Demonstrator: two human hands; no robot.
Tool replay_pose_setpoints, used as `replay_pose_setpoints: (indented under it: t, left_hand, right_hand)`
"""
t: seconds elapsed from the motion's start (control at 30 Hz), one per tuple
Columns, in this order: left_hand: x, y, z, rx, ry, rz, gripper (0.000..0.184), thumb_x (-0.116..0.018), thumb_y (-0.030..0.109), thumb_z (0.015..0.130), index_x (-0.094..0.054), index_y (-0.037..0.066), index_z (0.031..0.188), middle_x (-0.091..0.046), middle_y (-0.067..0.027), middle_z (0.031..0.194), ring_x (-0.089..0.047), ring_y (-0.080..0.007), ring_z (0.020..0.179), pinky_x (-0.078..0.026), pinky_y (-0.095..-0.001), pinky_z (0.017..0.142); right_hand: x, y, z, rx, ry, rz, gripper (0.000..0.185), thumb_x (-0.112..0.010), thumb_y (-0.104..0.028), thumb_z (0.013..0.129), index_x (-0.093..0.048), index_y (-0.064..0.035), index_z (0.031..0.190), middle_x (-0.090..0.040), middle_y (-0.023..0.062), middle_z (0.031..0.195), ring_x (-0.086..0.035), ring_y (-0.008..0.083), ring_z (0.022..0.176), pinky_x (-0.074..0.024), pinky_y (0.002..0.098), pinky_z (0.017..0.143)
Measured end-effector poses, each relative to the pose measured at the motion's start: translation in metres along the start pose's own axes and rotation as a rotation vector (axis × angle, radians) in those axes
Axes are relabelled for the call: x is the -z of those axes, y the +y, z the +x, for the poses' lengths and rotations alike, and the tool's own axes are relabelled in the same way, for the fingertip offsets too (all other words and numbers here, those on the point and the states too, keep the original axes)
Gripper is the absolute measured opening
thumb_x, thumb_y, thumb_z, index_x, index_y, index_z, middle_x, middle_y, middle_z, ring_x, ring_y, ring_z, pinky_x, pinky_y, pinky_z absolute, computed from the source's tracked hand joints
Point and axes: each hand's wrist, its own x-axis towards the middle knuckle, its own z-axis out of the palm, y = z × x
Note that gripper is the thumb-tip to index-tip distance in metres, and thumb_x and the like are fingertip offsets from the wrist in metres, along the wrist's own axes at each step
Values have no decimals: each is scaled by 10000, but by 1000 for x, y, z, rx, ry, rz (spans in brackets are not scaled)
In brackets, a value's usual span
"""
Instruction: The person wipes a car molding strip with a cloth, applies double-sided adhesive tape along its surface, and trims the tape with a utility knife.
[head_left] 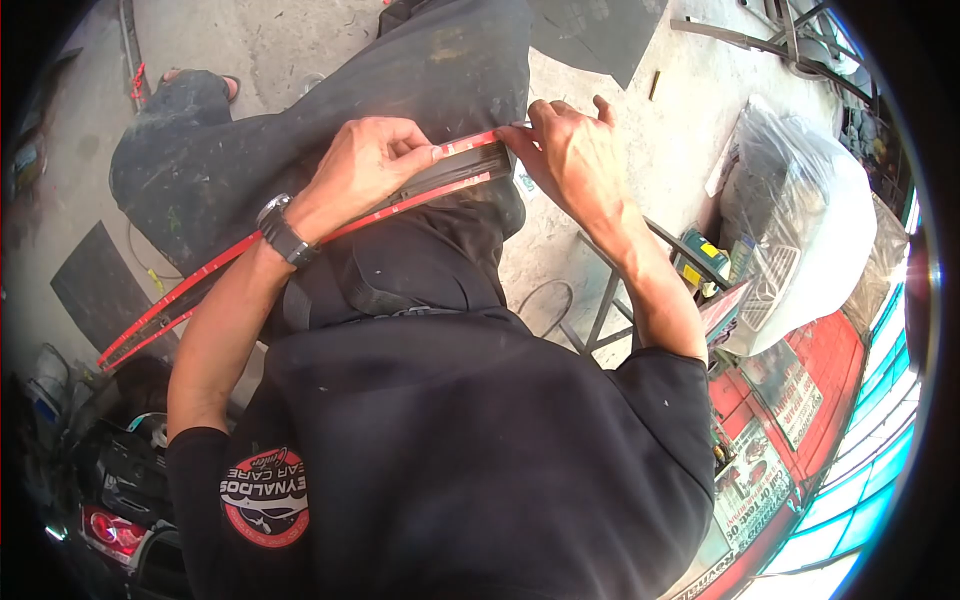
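Observation:
Across my lap lies a long dark trim strip [455, 170], edged on both long sides with red-backed adhesive tape [398, 207]. It runs from the lower left up to the right. My left hand [370, 165], with a black watch on the wrist, is closed in a pinch at the strip's upper edge, thumb and forefinger on the red tape. My right hand [575, 150] pinches the strip's right end, where the upper tape line stops; its other fingers are lifted. Whether a loose tape end is between the right fingertips is too small to tell.
A plastic-wrapped white part [800, 230] stands at the right, near a green bottle [705, 255] and a metal frame [610, 310]. Red signboards [830, 350] lie at the lower right. Black bags and gear [120, 470] sit at the lower left. Dark sheets [95, 285] lie on the concrete floor.

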Motion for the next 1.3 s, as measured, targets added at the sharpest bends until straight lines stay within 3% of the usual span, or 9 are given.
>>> replay_pose_setpoints:
  t: [0.17,0.37,0.57,0.67,0.87,0.97,1.17,1.3]
  left_hand:
    - [-3,0,1,38,-13,18,266,-743,270,974,-763,6,943,-610,35,650,-490,-25,592,-400,-251,539]
    - [-21,-6,26,-107,-41,-61,270,-738,264,979,-756,-4,950,-683,1,697,-577,-36,640,-463,-241,599]
    - [-19,26,24,44,-59,-37,288,-764,249,963,-728,-18,863,-699,-18,700,-603,-42,648,-483,-242,591]
    - [-17,13,13,3,4,-78,320,-784,259,951,-704,-10,798,-680,-16,663,-561,-36,608,-444,-242,548]
    - [-6,23,1,41,67,66,338,-799,287,942,-718,-7,796,-647,-16,622,-484,-39,566,-405,-257,522]
    - [-4,27,2,-28,79,80,310,-792,284,948,-750,-7,851,-674,-22,640,-537,-36,583,-437,-253,545]
    - [-1,19,11,53,25,76,282,-776,261,960,-760,-9,878,-731,-38,702,-650,-46,665,-490,-239,594]
    - [-8,2,11,15,82,16,378,-802,360,913,-749,-4,824,-703,-86,648,-640,-115,570,-486,-306,551]
  right_hand:
    - [-5,-1,3,-22,-27,17,352,-748,-375,928,-658,-51,825,-700,107,725,-711,312,706,-399,632,1073]
    - [-9,1,3,-34,-23,83,336,-750,-349,928,-651,-51,811,-700,98,705,-715,309,708,-394,645,1074]
    - [1,-4,-7,-52,-59,122,295,-734,-333,952,-660,-62,864,-710,84,739,-722,286,727,-423,648,1051]
    - [6,-19,-22,-92,13,272,270,-724,-322,964,-662,-62,926,-719,76,787,-720,285,755,-434,647,1042]
    - [-13,-62,-31,-135,197,18,240,-719,-271,954,-651,-64,1053,-695,92,919,-708,309,825,-348,682,1105]
    - [-19,-67,-32,-169,272,77,219,-706,-250,966,-646,-59,1057,-692,93,959,-701,315,894,-322,691,1118]
    - [-48,-62,-35,-178,337,311,216,-665,-199,996,-635,-48,1147,-682,116,999,-676,326,974,-319,685,1112]
    - [-58,-66,-38,-155,354,367,283,-647,-185,1003,-623,-15,1228,-669,141,1007,-658,325,981,-343,653,1096]
